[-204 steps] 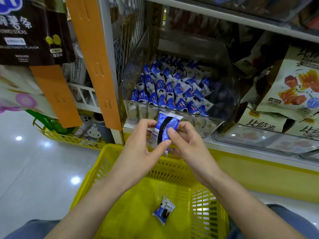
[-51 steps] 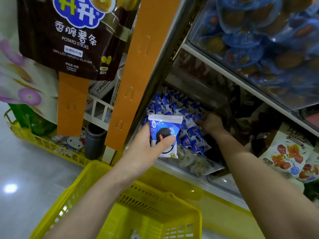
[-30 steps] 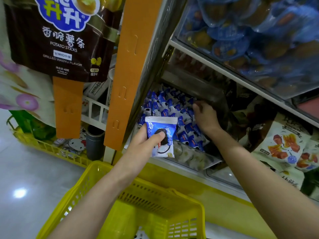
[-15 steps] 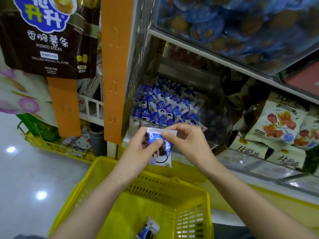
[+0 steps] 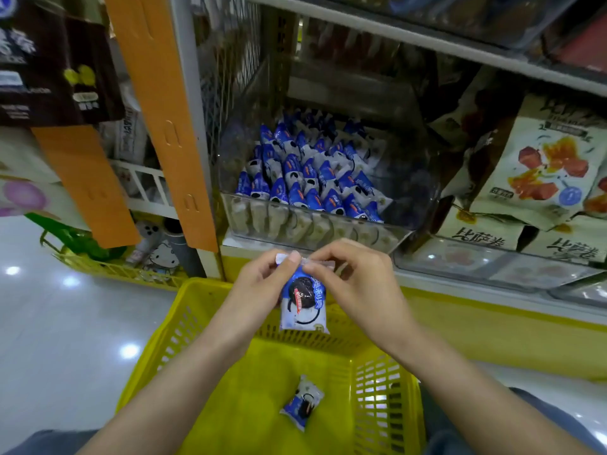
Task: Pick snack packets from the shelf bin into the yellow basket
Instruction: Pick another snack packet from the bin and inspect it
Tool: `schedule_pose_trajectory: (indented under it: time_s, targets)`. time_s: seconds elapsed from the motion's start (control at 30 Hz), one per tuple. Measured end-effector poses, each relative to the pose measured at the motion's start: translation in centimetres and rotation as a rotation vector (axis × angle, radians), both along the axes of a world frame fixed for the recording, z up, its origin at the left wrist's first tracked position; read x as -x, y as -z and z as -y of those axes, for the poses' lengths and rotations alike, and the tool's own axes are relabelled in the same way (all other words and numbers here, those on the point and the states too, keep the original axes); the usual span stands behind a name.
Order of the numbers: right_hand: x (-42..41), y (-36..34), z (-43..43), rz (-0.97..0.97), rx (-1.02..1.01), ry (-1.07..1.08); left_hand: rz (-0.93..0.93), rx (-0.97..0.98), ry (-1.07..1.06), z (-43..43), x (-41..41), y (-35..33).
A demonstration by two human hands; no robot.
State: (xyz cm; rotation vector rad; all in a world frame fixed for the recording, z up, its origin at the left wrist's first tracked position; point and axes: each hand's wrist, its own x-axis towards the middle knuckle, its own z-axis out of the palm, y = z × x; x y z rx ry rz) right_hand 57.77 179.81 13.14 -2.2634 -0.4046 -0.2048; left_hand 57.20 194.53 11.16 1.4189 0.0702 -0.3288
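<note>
Floor: the glossy floor (image 5: pixel 65 323) is lying open to the left of the yellow basket (image 5: pixel 174 336).
Left hand: the left hand (image 5: pixel 259 287) is hovering above the basket's far rim, its fingers pinching the top seam of the held packet (image 5: pixel 303 307).
Held packet: it is hanging upright over the basket's far edge, between both hands.
Loose packet: the loose packet (image 5: pixel 302 403) is lying on the basket's bottom, apart from its walls.
Shelf bin: the shelf bin (image 5: pixel 328 226) is sitting above and behind the basket, its top open and full of blue packets.
Right hand: the right hand (image 5: pixel 358 287) is hovering beside the left hand above the far rim, its fingers clamping the same seam.
</note>
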Motion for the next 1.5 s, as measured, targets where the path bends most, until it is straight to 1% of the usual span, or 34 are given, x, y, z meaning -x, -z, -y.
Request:
schedule_pose_trajectory:
  time_s: [0.07,0.13,0.2,0.23,0.27,0.37,0.43,0.47,0.5,0.57,0.6,0.63,0.67,0.73,0.8,0.87,0.93,1.03,1.1,1.17,1.27,1.37,1.5]
  targets:
    - [0.2,0.7,0.2,-0.100,-0.133,0.104,-0.072,-0.011,0.078,0.0,0.0,0.3]
    - [0.3,1.2,0.4,-0.278,-0.335,0.224,-0.097,-0.053,0.094,0.1,0.2,0.6]
    - [0.2,1.4,0.6,-0.453,-0.556,0.294,-0.082,-0.061,0.002,0.1,0.2,0.9]
    - [0.2,1.5,0.6,-0.521,-0.633,0.301,-0.071,-0.058,-0.058,0.1,0.1,1.0]
    - [0.3,1.6,0.7,-0.577,-0.661,0.293,-0.061,-0.057,-0.108,0.0,0.0,1.1]
    - [0.8,2.3,0.5,-0.759,-0.554,0.203,-0.025,-0.072,-0.203,-0.2,-0.3,1.5]
    - [1.1,2.5,0.2,-0.862,-0.504,0.124,-0.020,-0.088,-0.208,-0.1,-0.3,1.6]
    - [1.3,2.7,0.1,-0.862,-0.458,0.090,-0.022,-0.090,-0.190,-0.1,-0.3,1.7]
    - [1.4,2.8,0.1,-0.809,-0.352,0.062,-0.021,-0.087,-0.164,-0.1,-0.2,1.6]
    - [1.4,3.0,0.3,-0.613,-0.056,0.013,0.002,-0.105,-0.102,-0.3,-0.2,1.6]
    - [1.5,3.0,0.3,-0.541,-0.020,-0.002,0.024,-0.134,-0.067,-0.4,-0.3,1.6]
    - [1.5,2.8,0.2,-0.507,-0.053,-0.006,0.047,-0.165,-0.031,-0.5,-0.2,1.6]
    - [1.4,2.7,0.1,-0.498,-0.132,0.003,0.064,-0.187,0.003,-0.6,-0.2,1.6]
    - [1.2,2.5,-0.1,-0.490,-0.258,0.046,0.080,-0.190,0.051,-0.5,0.0,1.4]
    - [1.0,2.4,-0.1,-0.465,-0.262,0.083,0.065,-0.151,0.066,-0.5,0.2,1.4]
    - [0.9,2.1,-0.2,-0.490,-0.283,0.103,0.029,-0.091,0.052,-0.5,0.3,1.3]
    - [0.9,2.0,-0.3,-0.534,-0.369,0.121,-0.026,-0.032,0.031,-0.3,0.3,1.1]
    - [1.0,1.4,-0.3,-0.693,-0.591,0.141,-0.111,0.075,0.033,-0.1,0.4,0.8]
    - [1.0,1.3,-0.1,-0.779,-0.666,0.134,-0.143,0.140,0.039,0.0,0.5,0.6]
    - [1.0,1.3,0.1,-0.825,-0.682,0.115,-0.137,0.137,0.008,0.1,0.5,0.5]
    - [1.1,1.3,0.2,-0.816,-0.678,0.103,0.000,-0.009,-0.067,0.2,0.6,0.5]
    - [1.0,1.3,0.0,-0.712,-0.568,0.116,0.148,-0.138,-0.099,0.3,0.6,0.5]
    - [0.8,1.3,-0.1,-0.522,-0.448,0.128,0.160,-0.131,-0.080,0.4,0.7,0.3]
